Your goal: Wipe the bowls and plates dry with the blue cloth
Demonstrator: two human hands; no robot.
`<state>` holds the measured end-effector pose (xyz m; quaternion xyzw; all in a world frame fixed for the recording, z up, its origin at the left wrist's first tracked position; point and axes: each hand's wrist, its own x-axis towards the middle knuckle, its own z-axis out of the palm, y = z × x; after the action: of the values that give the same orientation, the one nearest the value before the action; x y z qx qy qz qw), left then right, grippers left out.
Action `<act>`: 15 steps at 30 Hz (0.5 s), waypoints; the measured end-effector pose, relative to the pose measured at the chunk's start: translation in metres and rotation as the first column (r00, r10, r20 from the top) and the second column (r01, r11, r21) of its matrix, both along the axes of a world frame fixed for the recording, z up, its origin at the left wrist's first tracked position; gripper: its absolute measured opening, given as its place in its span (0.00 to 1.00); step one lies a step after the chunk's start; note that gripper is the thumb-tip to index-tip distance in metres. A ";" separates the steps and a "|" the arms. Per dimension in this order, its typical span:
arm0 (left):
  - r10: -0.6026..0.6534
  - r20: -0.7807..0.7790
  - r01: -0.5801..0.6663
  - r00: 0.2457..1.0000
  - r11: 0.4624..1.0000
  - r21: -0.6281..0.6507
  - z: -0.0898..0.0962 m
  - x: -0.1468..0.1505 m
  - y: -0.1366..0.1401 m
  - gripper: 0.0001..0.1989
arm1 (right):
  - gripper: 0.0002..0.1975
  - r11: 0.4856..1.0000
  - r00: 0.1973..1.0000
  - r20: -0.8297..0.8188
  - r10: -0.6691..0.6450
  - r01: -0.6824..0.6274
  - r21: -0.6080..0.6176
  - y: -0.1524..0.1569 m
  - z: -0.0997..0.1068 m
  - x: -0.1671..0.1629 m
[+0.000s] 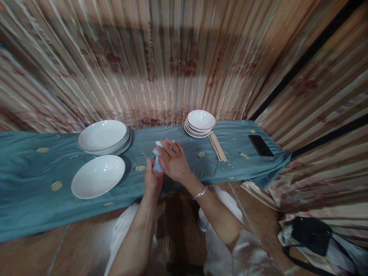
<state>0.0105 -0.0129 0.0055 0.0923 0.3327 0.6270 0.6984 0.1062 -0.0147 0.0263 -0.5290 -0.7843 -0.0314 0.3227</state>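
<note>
At mid-frame, the left hand point(153, 180) and right hand point(174, 163) met around a pale blue cloth point(158, 166), right fingers stretched over it; whether either gripped, I could not tell. Working it seemed the step in hand; the next move called for steady palms. Beyond, at left, sat stacked dishes point(102, 138).

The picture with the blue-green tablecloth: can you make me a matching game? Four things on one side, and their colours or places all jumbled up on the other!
Things:
1. phone
2. thin sticks
3. small bowls
4. pale blue cloth

Clues:
A. white with red rims, stacked up
B. between the left hand and the right hand
C. black, lying flat
D. tan, lying side by side

Pairs: 1-C, 2-D, 3-A, 4-B
</note>
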 end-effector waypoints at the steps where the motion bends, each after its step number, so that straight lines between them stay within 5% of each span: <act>1: -0.005 -0.007 0.005 1.000 1.000 0.017 -0.002 0.001 0.001 0.16 | 0.19 1.000 1.000 -0.010 -0.006 0.006 -0.010 0.001 0.002 0.002; 7: 0.005 -0.103 0.003 0.995 0.997 0.082 -0.010 0.003 0.003 0.11 | 0.21 0.999 0.995 -0.084 -0.044 0.041 -0.036 0.009 0.005 0.019; 15: -0.043 0.000 0.043 0.999 0.995 0.094 -0.015 0.004 0.002 0.09 | 0.24 0.998 0.961 -0.273 -0.038 0.024 -0.054 0.022 -0.011 0.037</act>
<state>0.0148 -0.0107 -0.0094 0.1316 0.2998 0.6269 0.7069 0.1434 0.0068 0.0153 -0.5484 -0.7242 0.0566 0.4142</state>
